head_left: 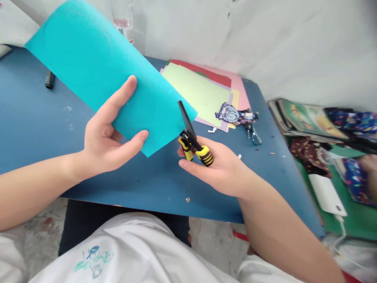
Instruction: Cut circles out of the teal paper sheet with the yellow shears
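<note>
My left hand [110, 135] holds up a sheet of turquoise paper [97, 67], thumb and forefinger on its near face and the other fingers behind it. Faint curved lines mark the paper, and its far end bends upward. My right hand [219, 167] is closed on black scissors [188, 125] with yellow-and-black striped handles. Their blades are at the right end of the sheet, one showing in front of it. Whether the blades are parted around the paper is hard to make out.
Coloured sheets [200, 92] lie stacked near the wall, with keys and a cartoon charm [231, 114] beside them. A black pen [50, 80] lies at left and a clear bottle [123, 19] stands behind. At right, a green table holds books [312, 120] and a white power bank [326, 194].
</note>
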{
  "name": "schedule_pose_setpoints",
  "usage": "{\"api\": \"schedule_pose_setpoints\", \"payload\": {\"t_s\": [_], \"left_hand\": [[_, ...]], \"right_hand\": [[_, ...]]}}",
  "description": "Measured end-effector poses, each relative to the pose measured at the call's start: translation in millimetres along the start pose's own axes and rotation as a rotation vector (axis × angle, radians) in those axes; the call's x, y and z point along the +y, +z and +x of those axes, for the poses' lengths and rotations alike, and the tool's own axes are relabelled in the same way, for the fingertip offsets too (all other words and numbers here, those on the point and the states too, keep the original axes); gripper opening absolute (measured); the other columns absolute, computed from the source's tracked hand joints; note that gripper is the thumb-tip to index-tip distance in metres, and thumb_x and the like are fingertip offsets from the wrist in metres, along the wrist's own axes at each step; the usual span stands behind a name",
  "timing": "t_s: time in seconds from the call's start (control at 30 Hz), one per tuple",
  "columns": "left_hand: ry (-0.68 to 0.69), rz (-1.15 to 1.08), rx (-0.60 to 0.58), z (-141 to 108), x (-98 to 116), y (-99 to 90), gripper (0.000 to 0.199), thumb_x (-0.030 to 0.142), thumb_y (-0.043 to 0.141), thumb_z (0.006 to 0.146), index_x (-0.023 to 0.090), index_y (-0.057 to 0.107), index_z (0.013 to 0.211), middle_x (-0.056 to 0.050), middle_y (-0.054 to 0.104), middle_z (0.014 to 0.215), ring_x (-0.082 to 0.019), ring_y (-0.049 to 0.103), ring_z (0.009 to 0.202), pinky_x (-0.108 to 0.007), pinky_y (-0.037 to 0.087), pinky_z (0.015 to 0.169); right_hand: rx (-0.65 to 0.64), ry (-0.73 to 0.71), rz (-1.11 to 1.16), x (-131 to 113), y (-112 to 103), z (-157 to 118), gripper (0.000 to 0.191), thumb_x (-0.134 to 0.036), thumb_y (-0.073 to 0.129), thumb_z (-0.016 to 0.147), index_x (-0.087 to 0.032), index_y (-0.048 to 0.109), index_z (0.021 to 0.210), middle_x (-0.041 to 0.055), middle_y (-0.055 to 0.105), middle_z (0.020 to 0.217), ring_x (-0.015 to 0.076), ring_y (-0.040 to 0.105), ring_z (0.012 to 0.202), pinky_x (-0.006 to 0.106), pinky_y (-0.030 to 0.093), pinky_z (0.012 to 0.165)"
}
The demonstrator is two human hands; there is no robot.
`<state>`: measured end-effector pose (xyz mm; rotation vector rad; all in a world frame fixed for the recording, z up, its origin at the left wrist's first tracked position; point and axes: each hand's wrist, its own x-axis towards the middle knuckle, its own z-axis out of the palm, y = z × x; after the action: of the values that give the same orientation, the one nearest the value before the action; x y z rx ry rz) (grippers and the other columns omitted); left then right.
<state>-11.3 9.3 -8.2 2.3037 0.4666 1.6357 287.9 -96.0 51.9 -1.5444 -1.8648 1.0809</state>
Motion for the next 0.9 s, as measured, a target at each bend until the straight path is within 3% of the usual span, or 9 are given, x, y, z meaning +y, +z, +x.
{"api": "schedule_pose_setpoints", "payload": {"t_s": [0.13, 0.4, 0.53, 0.63, 0.73, 0.83, 0.9], "left_hand": [[-0.084, -0.009, 0.047, -1, 1, 3.1, 0.095, 0.068, 0.095, 0.092, 0.051, 0.053, 0.176, 0.004, 0.056, 0.182, -0.044, 0.058, 0.167, -0.062, 0.057, 0.14], [-0.191, -0.047, 0.013, -2, 12, 5.2, 0.086, 0.061, 0.093, 0.099, 0.046, 0.056, 0.174, 0.0, 0.056, 0.182, -0.041, 0.054, 0.17, -0.056, 0.051, 0.145], [-0.093, -0.017, -0.027, -1, 18, 5.0, 0.091, 0.057, 0.092, 0.1, 0.047, 0.048, 0.18, 0.004, 0.054, 0.184, -0.039, 0.06, 0.166, -0.051, 0.058, 0.139], [-0.074, -0.023, 0.01, -1, 19, 6.9, 0.092, 0.058, 0.094, 0.097, 0.05, 0.052, 0.178, 0.007, 0.056, 0.181, -0.04, 0.062, 0.164, -0.049, 0.063, 0.135], [-0.061, -0.029, 0.03, -2, 7, 7.4, 0.097, 0.063, 0.097, 0.092, 0.048, 0.053, 0.178, 0.004, 0.057, 0.182, -0.043, 0.06, 0.165, -0.049, 0.064, 0.133], [0.066, -0.056, 0.02, -3, -18, 6.7, 0.115, 0.087, 0.096, 0.08, 0.046, 0.051, 0.179, -0.001, 0.059, 0.18, -0.049, 0.064, 0.159, -0.059, 0.066, 0.127], [0.118, -0.073, 0.017, -3, -29, 6.3, 0.122, 0.093, 0.096, 0.073, 0.049, 0.051, 0.177, -0.002, 0.065, 0.175, -0.05, 0.07, 0.152, -0.064, 0.067, 0.123]], "right_hand": [[0.006, -0.021, -0.004, 0, 2, 0, 0.036, -0.049, 0.081, 0.096, -0.023, 0.076, 0.12, 0.0118, 0.087, 0.112, 0.0318, 0.082, 0.097, 0.045, 0.066, 0.09], [0.008, -0.047, -0.032, -6, 3, -3, 0.033, -0.048, 0.08, 0.097, -0.023, 0.077, 0.118, 0.0104, 0.086, 0.107, 0.0314, 0.081, 0.094, 0.046, 0.067, 0.092], [0.007, -0.046, -0.034, -6, 3, -4, 0.032, -0.048, 0.08, 0.096, -0.023, 0.077, 0.117, 0.0107, 0.087, 0.105, 0.0317, 0.081, 0.093, 0.046, 0.067, 0.093], [0.008, -0.025, -0.042, -4, 3, -2, 0.033, -0.048, 0.079, 0.096, -0.023, 0.077, 0.118, 0.0107, 0.087, 0.105, 0.0315, 0.081, 0.092, 0.046, 0.067, 0.09], [0.021, -0.019, -0.059, -1, 2, 0, 0.032, -0.047, 0.078, 0.096, -0.023, 0.076, 0.116, 0.0102, 0.086, 0.105, 0.0303, 0.08, 0.09, 0.045, 0.065, 0.087], [0.022, -0.018, -0.068, 0, 3, 2, 0.03, -0.046, 0.079, 0.096, -0.023, 0.076, 0.115, 0.0095, 0.086, 0.105, 0.0295, 0.079, 0.091, 0.043, 0.063, 0.085], [0.011, -0.017, -0.065, 0, 4, 2, 0.03, -0.046, 0.078, 0.097, -0.022, 0.075, 0.116, 0.0092, 0.086, 0.105, 0.0294, 0.079, 0.092, 0.042, 0.062, 0.083]]}}
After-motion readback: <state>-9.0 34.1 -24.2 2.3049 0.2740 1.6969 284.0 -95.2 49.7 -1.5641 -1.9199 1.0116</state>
